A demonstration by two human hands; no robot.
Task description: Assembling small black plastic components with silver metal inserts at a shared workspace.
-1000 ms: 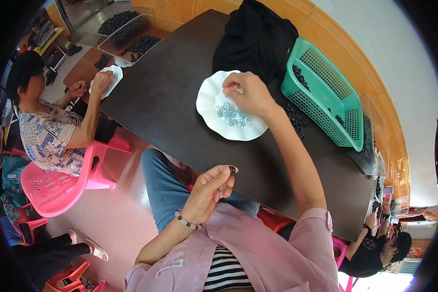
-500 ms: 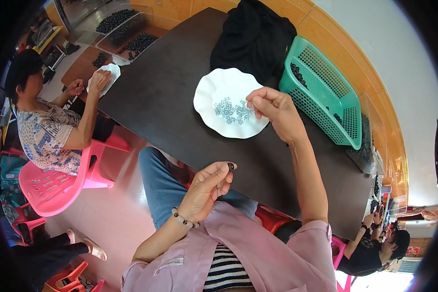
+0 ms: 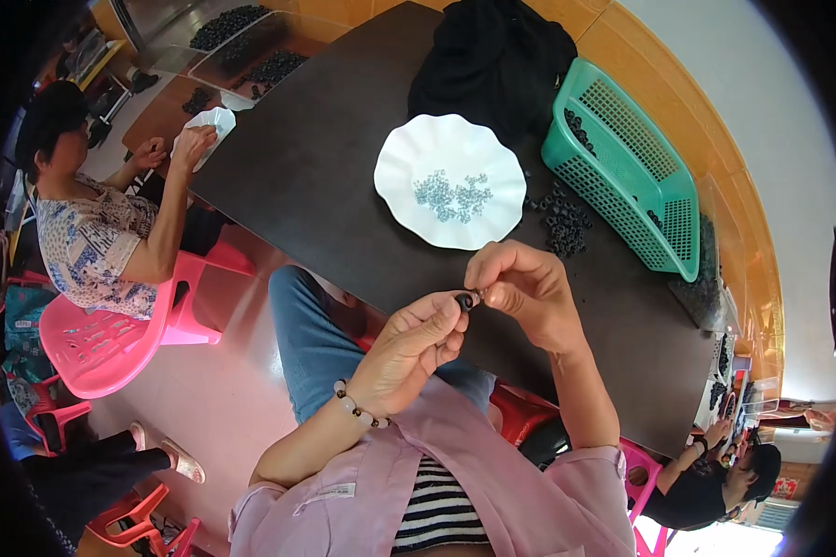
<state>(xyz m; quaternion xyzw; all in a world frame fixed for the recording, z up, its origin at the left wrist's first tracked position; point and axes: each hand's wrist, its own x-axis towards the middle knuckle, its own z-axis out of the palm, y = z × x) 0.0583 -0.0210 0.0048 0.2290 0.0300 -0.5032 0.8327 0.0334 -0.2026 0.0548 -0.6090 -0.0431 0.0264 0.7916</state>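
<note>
My left hand [image 3: 404, 348], with a beaded bracelet at its wrist, pinches a small black ring-shaped part [image 3: 463, 302] between thumb and forefinger. Against that part come the fingertips of my right hand [image 3: 534, 292], closed on a tiny piece that looks clear; its exact shape is too small to make out. Both hands meet above the near edge of the dark table. Beyond them stands a white wavy-rimmed plate [image 3: 398, 162] with many tiny clear pieces [image 3: 450, 197] spread in it. A heap of black ring-shaped parts [image 3: 565, 223] lies right of the plate.
A green plastic basket [image 3: 608, 200] holding some black parts stands at the right, by the wall. Black cloth [image 3: 488, 70] is bunched behind the plate. At left a co-worker [image 3: 102, 232] sits on a pink chair [image 3: 93, 348]; another person [image 3: 715, 483] is at lower right.
My right hand has come from over the plate down to my left hand, and its fingertips now meet the black part. The heap of black parts has come into sight.
</note>
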